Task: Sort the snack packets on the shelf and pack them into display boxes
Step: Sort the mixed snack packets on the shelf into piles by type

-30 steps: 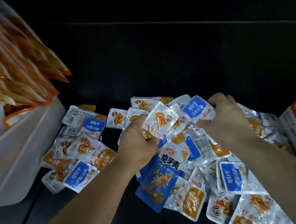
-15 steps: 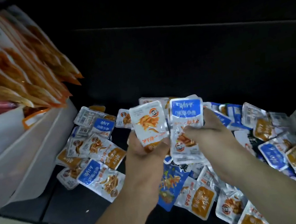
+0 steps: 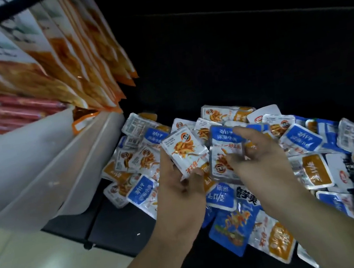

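A heap of small silver snack packets [image 3: 303, 139] with blue or orange labels covers the dark shelf [image 3: 125, 226]. My left hand [image 3: 179, 192] holds an orange-printed packet [image 3: 185, 153] upright above the heap, thumb on its lower edge. Beside it, my right hand [image 3: 258, 159] pinches a small stack of blue-labelled packets [image 3: 225, 150], index finger over the top and thumb on the front. The two held bunches nearly touch.
White display boxes [image 3: 40, 165] stand at the left with large orange bags [image 3: 85, 62] and red sticks [image 3: 11, 110] in them. A bigger blue pouch [image 3: 233, 225] lies at the heap's front. The shelf's front edge and pale floor [image 3: 42, 264] lie below left.
Both hands lifted packets out of the heap, brought them upright and closer together. The view has swung right and down, showing more of the white boxes.
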Motion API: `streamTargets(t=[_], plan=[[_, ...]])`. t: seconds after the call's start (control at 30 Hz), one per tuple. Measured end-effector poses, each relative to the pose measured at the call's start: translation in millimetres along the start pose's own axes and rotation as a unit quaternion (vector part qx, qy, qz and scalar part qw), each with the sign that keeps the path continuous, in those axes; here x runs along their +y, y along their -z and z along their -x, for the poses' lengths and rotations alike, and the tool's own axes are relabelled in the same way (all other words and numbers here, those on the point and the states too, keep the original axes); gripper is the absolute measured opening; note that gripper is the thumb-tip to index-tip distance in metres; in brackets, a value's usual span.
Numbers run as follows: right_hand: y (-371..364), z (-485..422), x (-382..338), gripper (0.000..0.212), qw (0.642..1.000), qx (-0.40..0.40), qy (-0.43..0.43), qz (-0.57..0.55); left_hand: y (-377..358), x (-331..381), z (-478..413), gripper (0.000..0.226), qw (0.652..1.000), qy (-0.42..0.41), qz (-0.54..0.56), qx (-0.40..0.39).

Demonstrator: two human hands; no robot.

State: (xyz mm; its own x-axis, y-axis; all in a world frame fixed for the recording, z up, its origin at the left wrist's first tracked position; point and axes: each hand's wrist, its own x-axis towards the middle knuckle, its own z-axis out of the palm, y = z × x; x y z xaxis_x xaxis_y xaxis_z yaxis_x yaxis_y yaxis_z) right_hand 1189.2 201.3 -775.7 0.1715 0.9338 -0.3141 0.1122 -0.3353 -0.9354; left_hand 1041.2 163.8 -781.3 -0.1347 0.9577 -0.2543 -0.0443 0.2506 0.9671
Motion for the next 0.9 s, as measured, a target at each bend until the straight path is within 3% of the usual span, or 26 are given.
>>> streamTargets(t=[0.27, 0.33, 0.43, 0.5, 0.57, 0.67, 0.73, 0.9], plan=[[-23.4, 4.0, 0.9, 0.054, 0.998, -0.032, 0.028, 0.035, 19.9, 7.2, -1.8, 0.087, 0.999, 0.012, 0.044, 0.023], [-31.0, 1.1, -1.0, 0.055, 0.997, -0.049, 0.035, 0.04, 20.8, 8.5, -5.6, 0.077, 0.994, 0.064, 0.093, 0.008], [-42.0, -2.3, -5.4, 0.049, 0.99, -0.075, 0.071, 0.096, 20.5, 11.7, -11.8, 0.032, 0.979, 0.137, 0.145, 0.043], [-46.5, -3.8, -3.4, 0.043, 0.984, -0.093, 0.083, 0.125, 24.8, 13.3, -9.6, 0.037, 0.976, 0.159, 0.136, 0.061], [-47.5, -3.3, 1.8, 0.042, 0.981, -0.116, 0.087, 0.126, 31.5, 10.1, -9.3, 0.029, 0.984, 0.138, 0.095, 0.052], [-43.7, -2.0, 12.3, 0.045, 0.971, -0.152, 0.112, 0.144, 39.0, 4.1, -9.6, 0.055, 0.995, 0.084, 0.032, 0.043], [-41.9, 0.6, 16.1, 0.048, 0.962, -0.173, 0.136, 0.164, 43.1, 2.2, -9.7, 0.054, 0.997, 0.058, -0.014, 0.05], [-33.2, 5.8, 16.9, 0.032, 0.944, -0.092, 0.223, 0.226, 59.4, 5.7, -19.8, 0.045, 0.99, 0.065, 0.003, 0.126]])
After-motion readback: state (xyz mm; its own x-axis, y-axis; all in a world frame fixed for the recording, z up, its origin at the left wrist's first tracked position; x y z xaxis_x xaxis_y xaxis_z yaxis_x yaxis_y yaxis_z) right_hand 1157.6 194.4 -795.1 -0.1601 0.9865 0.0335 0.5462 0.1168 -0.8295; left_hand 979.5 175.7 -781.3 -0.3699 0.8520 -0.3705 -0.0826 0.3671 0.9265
